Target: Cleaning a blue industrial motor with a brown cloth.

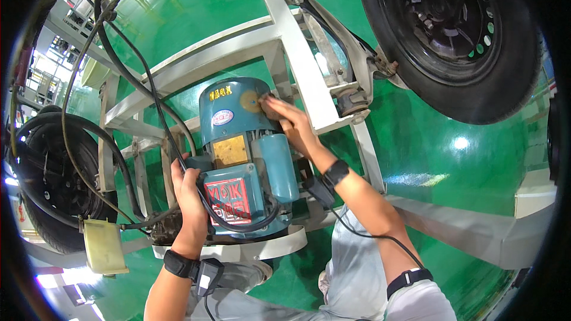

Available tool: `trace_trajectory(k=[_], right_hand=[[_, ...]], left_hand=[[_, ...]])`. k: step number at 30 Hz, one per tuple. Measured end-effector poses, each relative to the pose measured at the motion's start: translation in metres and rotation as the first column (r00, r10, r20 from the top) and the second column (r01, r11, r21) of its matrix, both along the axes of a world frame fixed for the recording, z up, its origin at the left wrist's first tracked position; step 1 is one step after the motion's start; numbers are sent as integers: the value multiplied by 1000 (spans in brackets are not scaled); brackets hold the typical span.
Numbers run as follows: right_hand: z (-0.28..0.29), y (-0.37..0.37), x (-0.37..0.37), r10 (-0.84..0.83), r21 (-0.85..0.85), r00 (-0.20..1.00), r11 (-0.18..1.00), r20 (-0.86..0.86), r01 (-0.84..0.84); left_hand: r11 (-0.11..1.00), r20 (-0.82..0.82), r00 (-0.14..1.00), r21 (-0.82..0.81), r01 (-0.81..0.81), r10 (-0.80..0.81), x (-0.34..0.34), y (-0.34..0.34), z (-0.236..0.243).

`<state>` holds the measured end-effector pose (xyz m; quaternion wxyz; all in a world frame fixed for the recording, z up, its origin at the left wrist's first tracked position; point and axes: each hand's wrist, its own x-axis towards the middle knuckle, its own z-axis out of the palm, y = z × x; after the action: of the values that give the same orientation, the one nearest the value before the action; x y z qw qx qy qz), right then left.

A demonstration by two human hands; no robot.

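A blue-green electric motor point(241, 105) with a ribbed cylinder, a brass-coloured plate and a terminal box point(237, 179) is between my hands, over a white metal frame. My right hand point(291, 123) presses against the upper right side of the cylinder, fingers together and thumb hidden. On the other side, my left hand point(188, 190) grips the motor beside its terminal box; its fingertips are partly hidden. A capacitor housing point(278, 166) runs along the motor's right. One black cable point(205, 199) loops across the terminal box.
The white frame point(196, 47) surrounds the motor, with a suspension arm point(351, 92) and a large wheel point(440, 35) at right. A second wheel point(59, 184) stands at left behind hoses point(110, 137) and a yellowish reservoir point(104, 246). Green floor point(428, 154) shows around the frame.
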<state>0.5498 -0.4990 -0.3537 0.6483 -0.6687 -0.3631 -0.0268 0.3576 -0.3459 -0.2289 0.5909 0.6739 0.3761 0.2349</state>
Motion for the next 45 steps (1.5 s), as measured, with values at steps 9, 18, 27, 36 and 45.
trace_trajectory(k=[9, 18, 27, 36, 45], right_hand=[[10, 28, 43, 140, 121, 985, 981, 105, -152], [40, 32, 47, 98, 20, 992, 995, 82, -100], [5, -19, -7, 133, -25, 985, 991, 106, -131], [-3, 5, 25, 96, 11, 954, 995, 284, -103], [23, 11, 35, 93, -146, 981, 987, 171, -68]], left_hand=[[999, 5, 1000, -31, -10, 11, -2, 5, -6], [996, 2, 1000, -86, 19, -19, -3, 5, -3], [998, -94, 995, 59, -16, 21, -5, 7, -10], [997, -81, 997, 79, 10, -4, -7, 10, -17], [991, -128, 991, 123, 42, -26, -7, 9, -11]])
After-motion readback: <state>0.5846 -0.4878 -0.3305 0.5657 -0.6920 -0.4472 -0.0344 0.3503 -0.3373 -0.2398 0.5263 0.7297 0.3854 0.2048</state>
